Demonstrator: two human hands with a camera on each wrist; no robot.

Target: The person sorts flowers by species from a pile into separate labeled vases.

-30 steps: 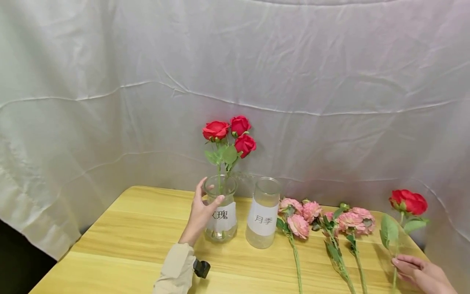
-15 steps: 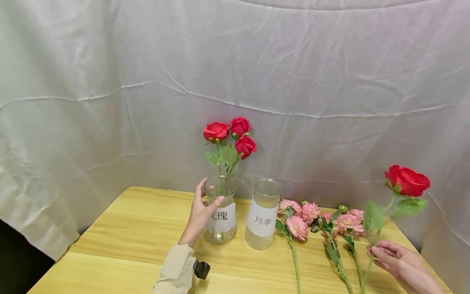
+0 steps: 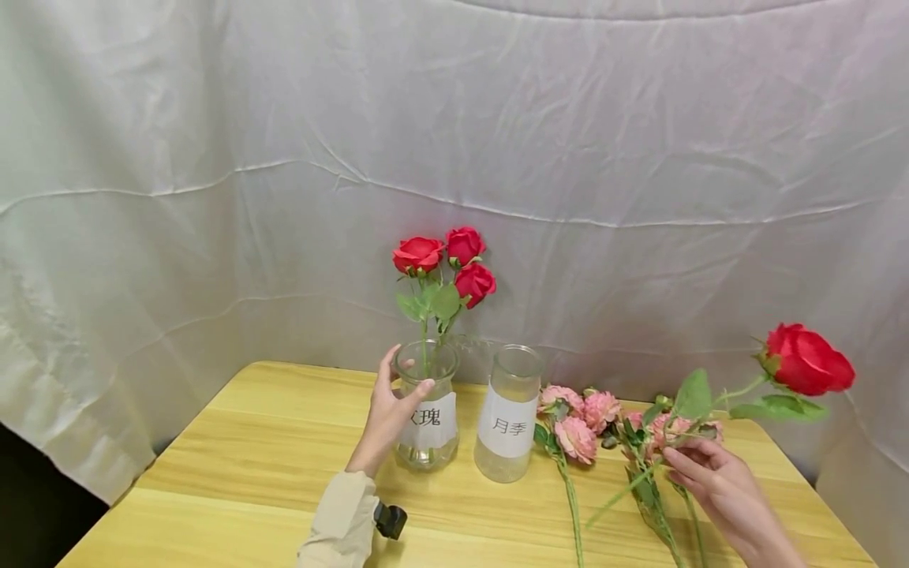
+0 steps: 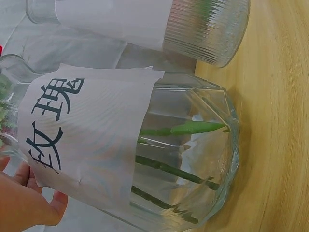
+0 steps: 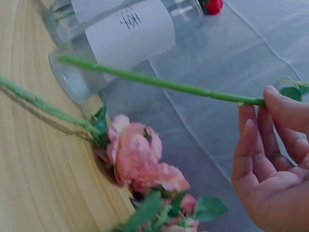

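Observation:
In the head view my left hand (image 3: 386, 414) holds the rounded glass vase (image 3: 428, 456) at its left side, thumb in front and fingers behind. Three red roses (image 3: 417, 254) stand in that vase; their stem ends (image 4: 178, 171) show through the glass in the left wrist view. My right hand (image 3: 720, 489) pinches the stem of another red rose (image 3: 809, 360) between thumb and fingertips. This rose leans, bloom to the upper right, with its bare stem (image 5: 159, 82) pointing down-left in the head view. Below that hand lie pink flowers (image 3: 577, 439) on the table.
A taller, straight glass vase (image 3: 506, 467) with a white label and no flowers in it stands right of the rounded one. The wooden table (image 3: 248, 450) meets a grey curtain (image 3: 319, 197) behind. Green stems (image 3: 571, 505) reach toward the table's near edge.
My right hand has moved left with the rose, from the table's right side to over the pink flowers. The rose has tilted from upright to slanting. My left hand stays on the vase.

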